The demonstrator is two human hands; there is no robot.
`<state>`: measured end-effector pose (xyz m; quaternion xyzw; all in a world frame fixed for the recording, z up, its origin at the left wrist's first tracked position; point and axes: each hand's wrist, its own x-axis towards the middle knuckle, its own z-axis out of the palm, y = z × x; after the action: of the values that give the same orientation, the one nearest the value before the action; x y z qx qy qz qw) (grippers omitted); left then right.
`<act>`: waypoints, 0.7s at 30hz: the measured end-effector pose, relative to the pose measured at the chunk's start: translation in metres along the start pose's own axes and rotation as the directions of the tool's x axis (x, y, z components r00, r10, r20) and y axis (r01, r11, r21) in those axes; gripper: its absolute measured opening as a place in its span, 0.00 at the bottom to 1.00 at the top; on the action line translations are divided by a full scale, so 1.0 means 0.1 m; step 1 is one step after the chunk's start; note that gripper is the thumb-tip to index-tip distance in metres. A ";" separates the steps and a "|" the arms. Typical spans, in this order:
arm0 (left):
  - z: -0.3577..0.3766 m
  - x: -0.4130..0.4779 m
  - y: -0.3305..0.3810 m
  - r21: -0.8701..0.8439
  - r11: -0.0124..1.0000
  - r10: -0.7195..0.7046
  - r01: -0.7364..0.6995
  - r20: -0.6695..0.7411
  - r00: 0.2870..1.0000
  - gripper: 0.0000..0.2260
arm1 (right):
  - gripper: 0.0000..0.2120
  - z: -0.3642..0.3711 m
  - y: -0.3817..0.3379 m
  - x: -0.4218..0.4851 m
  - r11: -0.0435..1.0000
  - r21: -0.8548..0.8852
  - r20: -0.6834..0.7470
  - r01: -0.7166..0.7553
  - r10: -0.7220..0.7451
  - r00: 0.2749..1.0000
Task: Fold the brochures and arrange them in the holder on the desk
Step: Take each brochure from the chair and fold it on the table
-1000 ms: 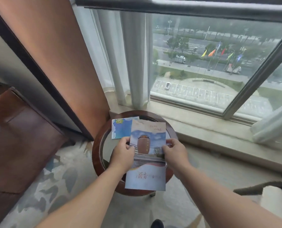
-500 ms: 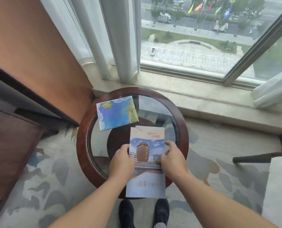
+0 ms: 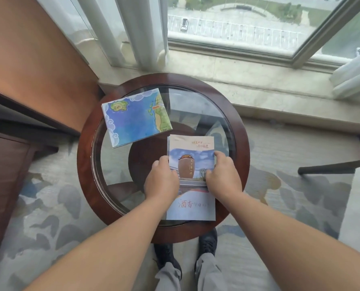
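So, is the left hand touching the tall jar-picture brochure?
Touching. Head view: left hand holds the tall jar-picture brochure by its left edge.

Before you stood a round glass-topped wooden table point(image 3: 84, 164) on grey patterned carpet point(image 3: 48, 206), under a daylit window point(image 3: 248, 24) with pale curtains point(image 3: 132, 28) and a stone sill point(image 3: 258, 80); a brown wooden cabinet point(image 3: 6, 175) stood at your left.

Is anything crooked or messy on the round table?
Only the map brochure looks crooked: it lies tilted at the far left of the round table, skewed against the jar brochure, which the left hand and right hand hold straight at the near edge. Nothing looks spilled or torn.
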<state>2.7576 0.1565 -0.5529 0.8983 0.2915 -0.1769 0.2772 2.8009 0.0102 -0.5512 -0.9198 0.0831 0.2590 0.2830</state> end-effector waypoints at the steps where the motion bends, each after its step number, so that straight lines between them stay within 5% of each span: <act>1: 0.02 0.00 0.00 0.003 1.000 0.001 -0.001 -0.009 1.000 0.10 | 0.21 0.02 0.01 0.01 1.000 -0.013 0.010 -0.003 0.003 1.000; 14: 0.11 0.01 -0.08 0.053 0.999 0.004 -0.001 -0.054 0.999 0.15 | 0.22 0.03 0.01 0.07 0.992 -0.103 0.016 0.073 -0.072 0.997; 18: 0.14 0.01 -0.09 0.091 0.995 0.039 -0.031 -0.096 0.995 0.21 | 0.33 0.01 0.03 0.09 0.904 -0.317 -0.047 0.288 -0.318 0.947; 21: 0.16 0.03 -0.05 0.205 0.946 0.295 -0.253 -0.206 0.933 0.26 | 0.36 -0.01 0.01 0.23 0.731 -0.464 0.096 0.501 -0.521 0.848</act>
<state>2.7539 0.1512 -0.5690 0.9655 0.1769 -0.0541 0.1832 2.8205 0.0081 -0.5628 -0.9523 -0.2328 0.1648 0.1088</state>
